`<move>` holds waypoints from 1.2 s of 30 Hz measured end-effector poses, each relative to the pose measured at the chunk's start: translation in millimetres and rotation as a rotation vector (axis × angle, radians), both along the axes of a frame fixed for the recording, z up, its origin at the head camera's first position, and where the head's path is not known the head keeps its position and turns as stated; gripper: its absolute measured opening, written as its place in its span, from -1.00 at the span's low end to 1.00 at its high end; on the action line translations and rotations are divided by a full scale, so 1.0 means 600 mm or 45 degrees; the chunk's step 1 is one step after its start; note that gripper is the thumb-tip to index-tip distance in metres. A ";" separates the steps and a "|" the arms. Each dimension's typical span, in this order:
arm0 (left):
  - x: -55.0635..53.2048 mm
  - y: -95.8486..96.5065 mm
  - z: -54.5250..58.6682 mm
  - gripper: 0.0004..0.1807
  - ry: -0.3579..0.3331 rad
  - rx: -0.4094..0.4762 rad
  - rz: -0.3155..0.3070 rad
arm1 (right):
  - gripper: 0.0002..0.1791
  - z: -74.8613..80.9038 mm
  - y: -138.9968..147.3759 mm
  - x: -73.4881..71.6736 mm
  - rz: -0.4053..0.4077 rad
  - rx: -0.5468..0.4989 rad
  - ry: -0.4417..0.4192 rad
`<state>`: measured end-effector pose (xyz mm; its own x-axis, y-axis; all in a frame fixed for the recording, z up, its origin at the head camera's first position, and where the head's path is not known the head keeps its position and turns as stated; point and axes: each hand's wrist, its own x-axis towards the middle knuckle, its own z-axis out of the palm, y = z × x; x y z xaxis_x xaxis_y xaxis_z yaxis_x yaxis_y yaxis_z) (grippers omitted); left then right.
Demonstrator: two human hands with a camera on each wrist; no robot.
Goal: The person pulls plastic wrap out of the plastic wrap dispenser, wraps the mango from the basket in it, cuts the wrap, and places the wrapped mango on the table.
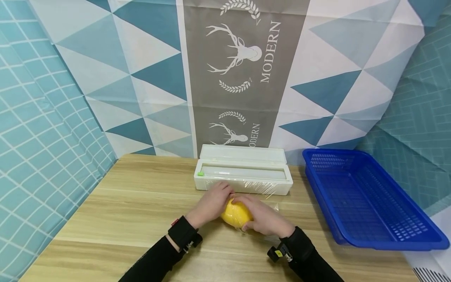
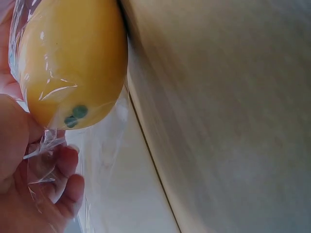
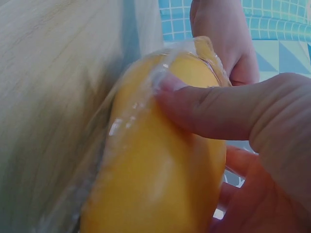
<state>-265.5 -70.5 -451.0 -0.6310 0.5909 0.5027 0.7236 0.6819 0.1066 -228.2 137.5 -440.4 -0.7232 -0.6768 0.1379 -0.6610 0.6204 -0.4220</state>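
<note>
A smooth yellow fruit (image 1: pixel 237 214), its exact kind unclear, is between my hands over the table, partly covered in clear cling film (image 2: pixel 48 141). Two dark green spots mark one end of it in the left wrist view. My left hand (image 1: pixel 213 203) is at the fruit's far left end and pinches a bunched piece of the film. With thumb and fingers around its side, my right hand (image 1: pixel 264 216) grips the film-covered fruit. Just behind stands a white cling film box (image 1: pixel 243 186), lid up, a roll inside and film hanging over its front.
A blue plastic basket (image 1: pixel 366 247) stands at the right of the wooden table (image 1: pixel 141 203). A green tab (image 1: pixel 200 173) sits on the box's left edge. Patterned sheets hang behind and on both sides.
</note>
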 end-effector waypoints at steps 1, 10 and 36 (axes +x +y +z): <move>0.000 -0.001 0.001 -0.90 0.001 0.018 0.010 | -0.15 0.000 0.000 0.000 -0.007 -0.005 -0.015; 0.030 -0.016 0.024 -0.88 0.073 0.147 -0.048 | -0.20 0.002 0.002 -0.004 -0.042 -0.062 -0.107; 0.071 -0.002 0.017 -0.52 0.020 -0.265 -0.011 | -0.54 0.040 0.119 0.044 -0.219 -0.057 0.004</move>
<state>-222.6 -71.8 -440.6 -0.6182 0.6885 0.3791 0.7301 0.6817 -0.0475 -201.8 208.9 -416.3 -0.8271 -0.5365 0.1677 -0.5485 0.7049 -0.4499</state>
